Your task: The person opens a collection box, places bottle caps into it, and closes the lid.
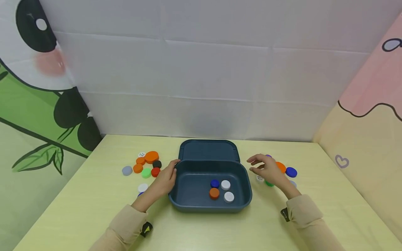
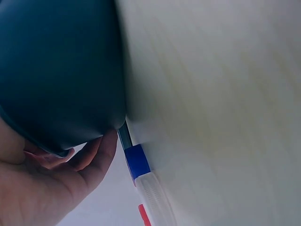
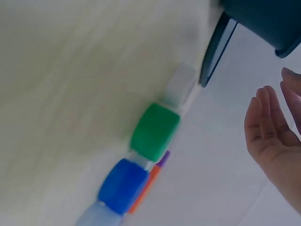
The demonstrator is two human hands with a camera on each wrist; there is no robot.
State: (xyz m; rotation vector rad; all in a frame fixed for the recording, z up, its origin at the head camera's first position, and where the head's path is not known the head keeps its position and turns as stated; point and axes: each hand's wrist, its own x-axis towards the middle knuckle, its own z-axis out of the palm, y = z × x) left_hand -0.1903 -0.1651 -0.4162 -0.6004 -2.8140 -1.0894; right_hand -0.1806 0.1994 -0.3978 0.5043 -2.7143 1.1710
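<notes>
A dark blue box (image 1: 188, 204) stands at the table's middle, its lid (image 1: 207, 150) lying open behind it. Inside lie a blue cap (image 1: 215, 183), an orange cap (image 1: 214, 192) and two white caps (image 1: 225, 184). My left hand (image 1: 169, 172) rests with straight fingers against the box's left wall (image 2: 61, 70); the left hand (image 2: 56, 183) shows below that wall. My right hand (image 1: 257, 166) hovers with relaxed fingers and holds nothing, right of the box and above a white cap (image 1: 260, 179) and a green cap (image 1: 269, 183). The wrist view shows the right hand (image 3: 275, 141) bare, beside the green cap (image 3: 155, 132).
Left of the box lies a cluster of caps: orange (image 1: 151, 157), black (image 1: 157, 164), red (image 1: 155, 171), green (image 1: 146, 173), grey (image 1: 127, 170), white (image 1: 142, 187). On the right are an orange cap (image 1: 281, 166) and a blue cap (image 1: 291, 172). Fabric walls enclose the table.
</notes>
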